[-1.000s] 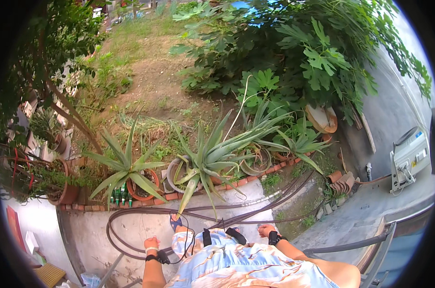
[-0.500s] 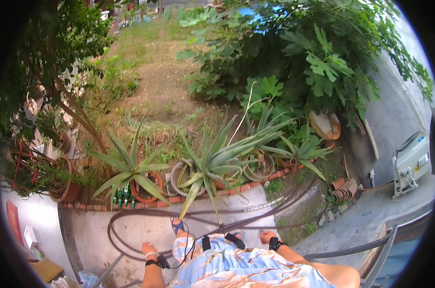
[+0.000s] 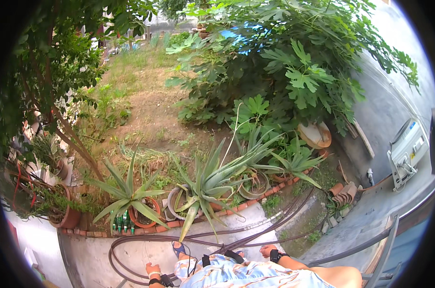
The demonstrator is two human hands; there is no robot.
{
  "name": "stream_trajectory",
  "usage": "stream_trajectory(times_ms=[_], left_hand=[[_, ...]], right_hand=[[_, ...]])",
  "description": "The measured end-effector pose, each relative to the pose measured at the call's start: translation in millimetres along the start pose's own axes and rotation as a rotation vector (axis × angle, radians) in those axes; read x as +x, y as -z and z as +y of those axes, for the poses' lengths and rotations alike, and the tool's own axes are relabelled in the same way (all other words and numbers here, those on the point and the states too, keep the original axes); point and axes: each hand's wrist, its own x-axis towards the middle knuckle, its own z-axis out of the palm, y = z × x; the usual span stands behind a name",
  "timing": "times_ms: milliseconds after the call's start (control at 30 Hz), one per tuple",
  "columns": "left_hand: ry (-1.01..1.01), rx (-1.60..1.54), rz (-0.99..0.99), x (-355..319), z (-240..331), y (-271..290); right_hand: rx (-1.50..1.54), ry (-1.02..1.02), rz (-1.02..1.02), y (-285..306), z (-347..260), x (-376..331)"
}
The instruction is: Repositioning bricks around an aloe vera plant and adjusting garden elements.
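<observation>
My left hand (image 3: pixel 153 270) hangs low beside my patterned clothes, a pale band and a black strap at its wrist. It holds nothing that I can see, and its fingers look loosely apart. On the other side, my right hand (image 3: pixel 267 250) is curled closed with nothing visible in it, above a black wrist strap. A brown hose (image 3: pixel 113 261) lies in loops on the concrete, nearest to my left hand. Ahead stand potted aloe plants (image 3: pixel 203 189), their long leaves reaching over a low brick border (image 3: pixel 248 204).
Green bottles (image 3: pixel 123 223) stand by the left aloe pot. A leafy bush (image 3: pixel 294 72) and a tree (image 3: pixel 66 125) flank the soil bed (image 3: pixel 152 103). Curved tiles (image 3: pixel 344 194) and a grey metal unit (image 3: pixel 409 153) are at right, near a dark rail (image 3: pixel 356 249).
The view has tilted up, so the plants and my hands sit lower in the picture. Both hands stay at my sides.
</observation>
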Motion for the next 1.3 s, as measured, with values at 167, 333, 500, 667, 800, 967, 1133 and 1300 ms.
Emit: stream_trajectory(times_ms=[167, 333, 500, 667, 800, 967, 1133, 1300], left_hand=[[0.006, -0.047, -0.023, 2.1, 0.2, -5.0], [0.043, -0.089, -0.082, 5.8, 2.1, -6.5], [0.152, -0.248, -0.214, 8.3, 7.3, -13.0], [0.025, -0.095, -0.166, 9.1, -3.3, -22.1], [-0.581, 1.063, -0.243, 14.7, 4.2, -16.2], [-0.53, 0.99, -0.384, 11.6, 7.8, -16.6], [-0.189, 0.463, -0.29, 5.5, -2.1, -25.8], [0.094, -0.034, -0.182, -6.2, -2.2, -27.2]], right_hand=[[0.009, 0.012, 0.017, -1.8, -1.0, 1.6], [0.004, 0.027, -0.009, -0.6, -6.8, 1.0], [0.069, 0.02, -0.015, 2.6, -9.5, -9.0], [0.033, -0.007, -0.022, 3.1, -14.1, -7.7], [0.004, 0.005, -0.022, 3.5, -7.3, 1.6], [0.004, 0.007, -0.034, 4.8, -8.5, 3.9], [0.013, -0.002, -0.026, 5.3, -6.8, 12.7], [0.004, 0.018, -0.029, 5.9, -13.7, 16.6]])
